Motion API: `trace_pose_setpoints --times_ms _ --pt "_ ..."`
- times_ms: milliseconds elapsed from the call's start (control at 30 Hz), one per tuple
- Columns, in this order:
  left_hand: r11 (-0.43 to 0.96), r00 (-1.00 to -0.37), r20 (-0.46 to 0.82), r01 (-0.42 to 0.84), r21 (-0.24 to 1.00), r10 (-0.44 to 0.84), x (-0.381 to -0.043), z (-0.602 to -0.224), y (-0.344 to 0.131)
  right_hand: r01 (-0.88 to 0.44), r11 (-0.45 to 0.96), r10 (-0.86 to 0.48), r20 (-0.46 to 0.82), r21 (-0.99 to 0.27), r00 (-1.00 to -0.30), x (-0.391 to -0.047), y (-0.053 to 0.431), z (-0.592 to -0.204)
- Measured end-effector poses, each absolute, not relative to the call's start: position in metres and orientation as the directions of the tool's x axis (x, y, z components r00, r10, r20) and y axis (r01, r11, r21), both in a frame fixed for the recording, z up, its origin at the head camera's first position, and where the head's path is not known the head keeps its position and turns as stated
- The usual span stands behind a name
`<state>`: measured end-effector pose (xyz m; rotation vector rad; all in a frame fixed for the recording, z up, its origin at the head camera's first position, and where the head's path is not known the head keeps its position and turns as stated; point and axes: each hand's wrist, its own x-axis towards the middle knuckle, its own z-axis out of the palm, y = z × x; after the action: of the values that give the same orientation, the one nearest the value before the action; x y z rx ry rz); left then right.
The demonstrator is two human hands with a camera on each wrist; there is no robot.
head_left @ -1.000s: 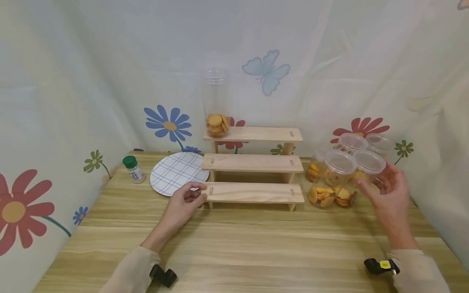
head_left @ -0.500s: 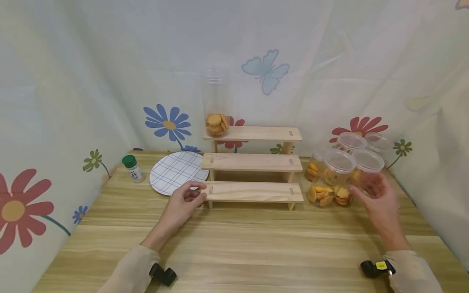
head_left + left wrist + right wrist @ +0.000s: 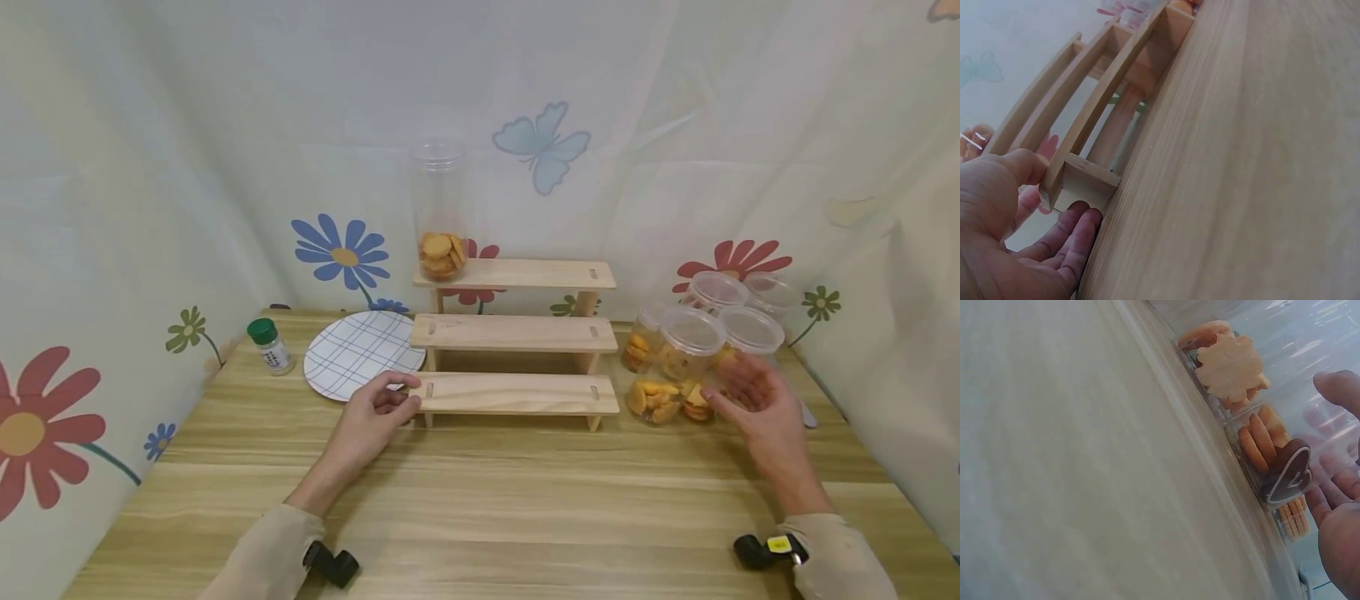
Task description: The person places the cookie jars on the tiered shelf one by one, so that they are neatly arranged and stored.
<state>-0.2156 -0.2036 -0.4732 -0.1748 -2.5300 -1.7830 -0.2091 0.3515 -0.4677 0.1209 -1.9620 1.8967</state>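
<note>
My left hand (image 3: 378, 412) grips the left end of the lowest plank of a three-tier wooden shelf stand (image 3: 517, 393). In the left wrist view the thumb lies against the plank (image 3: 1088, 125), with fingertips at the support beneath. My right hand (image 3: 761, 417) is beside a clear lidded cookie jar (image 3: 752, 329) at the right, thumb and fingers spread apart at its side. That jar holds cookies, including a dark heart-shaped cookie (image 3: 1291, 475) in the right wrist view. Another lidded jar (image 3: 692, 332) of cookies stands just left of it.
Several more clear jars (image 3: 716, 289) cluster behind. A tall jar of round cookies (image 3: 441, 217) stands on the top tier's left end. At left are a checked plate (image 3: 360, 354) and a green-capped shaker (image 3: 272, 346). A metal utensil handle (image 3: 808, 415) shows beyond my right hand.
My right hand has come left and slightly down from the jar's far right side to its front right. The left hand keeps its hold on the stand, and the jars stay put.
</note>
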Motion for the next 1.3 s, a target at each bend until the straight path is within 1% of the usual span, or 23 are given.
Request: trace_pose_setpoints --times_ms 400,700,967,1167,1233,1300 --pt "0.325 -0.993 0.099 0.117 0.939 0.071 -0.214 -0.474 -0.204 -0.367 0.069 0.181 0.374 -0.928 -0.910 -0.209 0.351 -0.465" --pt "0.325 -0.993 0.098 0.116 0.939 0.071 -0.214 -0.474 -0.204 -0.358 0.089 0.192 0.369 -0.930 -0.910 -0.209 0.352 -0.469" --pt "0.332 -0.993 0.092 0.112 0.936 0.076 -0.216 -0.475 -0.205 -0.332 0.123 0.232 0.352 -0.935 -0.907 -0.208 0.353 -0.467" --pt "0.339 -0.993 0.088 0.108 0.934 0.073 -0.218 -0.476 -0.205 -0.342 0.137 0.301 0.368 -0.930 -0.880 -0.207 0.354 -0.453" --pt "0.340 -0.994 0.088 0.107 0.934 0.072 -0.218 -0.477 -0.205 -0.331 0.190 0.322 0.377 -0.924 -0.869 -0.206 0.355 -0.445" --pt "0.341 -0.994 0.088 0.107 0.934 0.071 -0.218 -0.477 -0.206 -0.301 0.274 0.340 0.385 -0.913 -0.858 -0.204 0.357 -0.435"
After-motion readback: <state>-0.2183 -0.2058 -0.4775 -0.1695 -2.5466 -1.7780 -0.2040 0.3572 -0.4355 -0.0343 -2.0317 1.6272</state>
